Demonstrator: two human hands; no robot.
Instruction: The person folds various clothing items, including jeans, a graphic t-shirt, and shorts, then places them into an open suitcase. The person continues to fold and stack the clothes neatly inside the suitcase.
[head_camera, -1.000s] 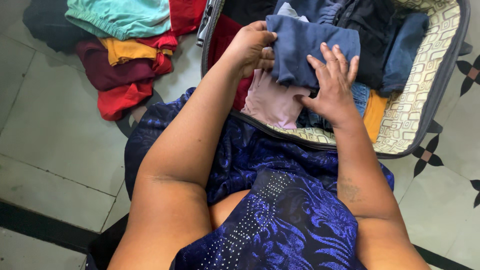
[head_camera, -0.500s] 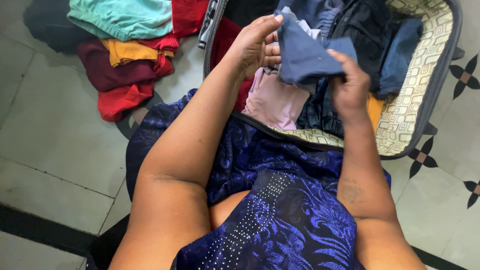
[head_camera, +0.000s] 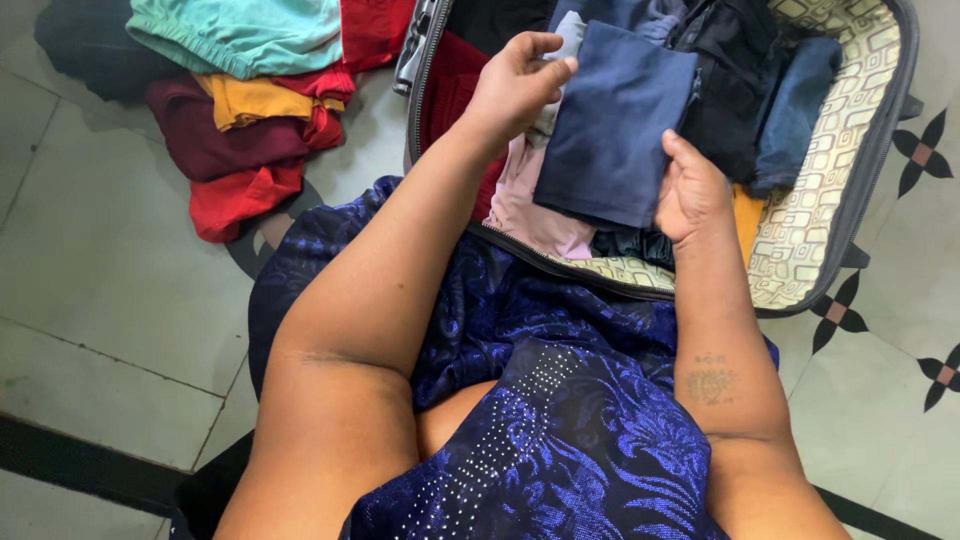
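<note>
Two hands on one piece: my left hand (head_camera: 515, 85) pinches the far left corner of a folded navy cloth (head_camera: 612, 125), thumb and fingers closed on the edge; my right hand (head_camera: 690, 190) is closed on the near right edge, thumb on top. The cloth hangs flat between them, just above the open suitcase (head_camera: 860, 180), over a pale pink garment (head_camera: 540, 205).

Handling, as I judge it: light, soft, limp knit. It will sag and unfold if held at one point only, so opposite edges or corners are the places to take hold, as now. Not slippery, not fragile.

Inside the suitcase: patterned cream lining, dark clothes at the far side, a blue denim piece (head_camera: 795, 105) to the right, an orange piece (head_camera: 745, 215) near my right wrist. Zip runs along the near rim.

Surface: pale tiled floor (head_camera: 110, 270) with dark inlay stars at the right. On the floor, far left, a loose heap of clothes (head_camera: 250, 110) in teal, mustard, maroon and red. I am seated, blue patterned dress (head_camera: 560, 420) across my lap, suitcase just beyond my knees.
</note>
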